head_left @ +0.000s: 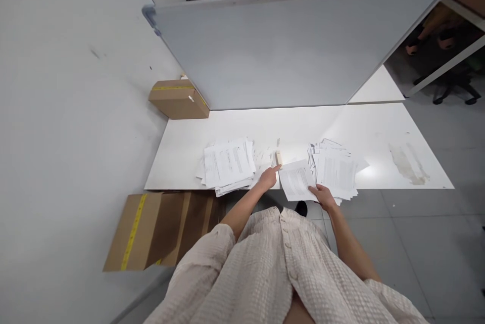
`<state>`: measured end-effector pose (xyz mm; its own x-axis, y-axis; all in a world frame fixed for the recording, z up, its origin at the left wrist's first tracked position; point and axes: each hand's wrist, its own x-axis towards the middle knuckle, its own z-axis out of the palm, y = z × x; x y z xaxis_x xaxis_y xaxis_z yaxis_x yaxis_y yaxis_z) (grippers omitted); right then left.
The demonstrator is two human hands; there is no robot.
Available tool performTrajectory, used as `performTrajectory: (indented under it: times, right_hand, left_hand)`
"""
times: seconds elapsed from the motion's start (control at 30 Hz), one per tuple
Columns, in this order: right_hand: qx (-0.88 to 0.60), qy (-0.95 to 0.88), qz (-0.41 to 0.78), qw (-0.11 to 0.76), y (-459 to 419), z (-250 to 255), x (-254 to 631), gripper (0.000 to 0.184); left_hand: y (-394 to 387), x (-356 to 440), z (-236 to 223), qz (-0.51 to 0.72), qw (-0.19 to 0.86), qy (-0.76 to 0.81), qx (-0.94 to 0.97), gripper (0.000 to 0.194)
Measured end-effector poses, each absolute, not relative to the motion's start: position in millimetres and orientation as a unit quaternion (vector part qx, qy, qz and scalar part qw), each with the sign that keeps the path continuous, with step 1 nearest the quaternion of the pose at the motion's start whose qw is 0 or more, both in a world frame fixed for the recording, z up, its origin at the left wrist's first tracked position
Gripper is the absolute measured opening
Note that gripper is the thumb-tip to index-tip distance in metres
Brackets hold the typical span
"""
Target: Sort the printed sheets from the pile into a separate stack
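Note:
My right hand [323, 196] grips the lower right corner of a printed paper sheet [297, 182], which sticks out over the table's front edge. My left hand [268, 177] has its index finger stretched out to the sheet's upper left corner, close to the near end of a small beige block-like object [279, 157]; whether it touches either is unclear. To the left lies a loose stack of printed papers [229, 165]. Another uneven stack of papers [335, 168] lies to the right, just beyond the held sheet.
A white table [379, 137] carries the papers, with a stained patch at its right. Behind it stands a whiteboard [280, 51]. One cardboard box [180, 100] sits at the back left; an open cardboard box [151, 230] stands below the front left edge, beside the wall.

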<state>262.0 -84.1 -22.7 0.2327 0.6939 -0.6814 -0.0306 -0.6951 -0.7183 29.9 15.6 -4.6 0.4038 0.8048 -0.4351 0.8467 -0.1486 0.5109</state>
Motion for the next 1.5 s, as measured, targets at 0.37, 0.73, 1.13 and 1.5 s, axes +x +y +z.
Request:
performTrajectory:
  times: [0.37, 0.73, 1.13, 1.5]
  right_hand:
    - [-0.726, -0.245, 0.558, 0.319, -81, -16, 252, 0.030]
    - [-0.784, -0.251, 0.397, 0.406, -82, -6, 313, 0.032]
    - [-0.913, -0.320, 0.166, 0.191, -75, 10, 331, 0.062]
    - [-0.819, -0.466, 0.250, 0.224, -63, 14, 255, 0.058]
  left_hand:
    - [13, 32, 2, -0.097, 0.324, 0.563, 0.754, 0.061]
    - [-15, -9, 12, 0.115, 0.174, 0.588, 0.781, 0.042]
    - [-20, -98, -1, 0.016, 0.100, 0.657, 0.747, 0.043]
    - [-21, -92, -7, 0.100, 0.134, 0.640, 0.750, 0.026]
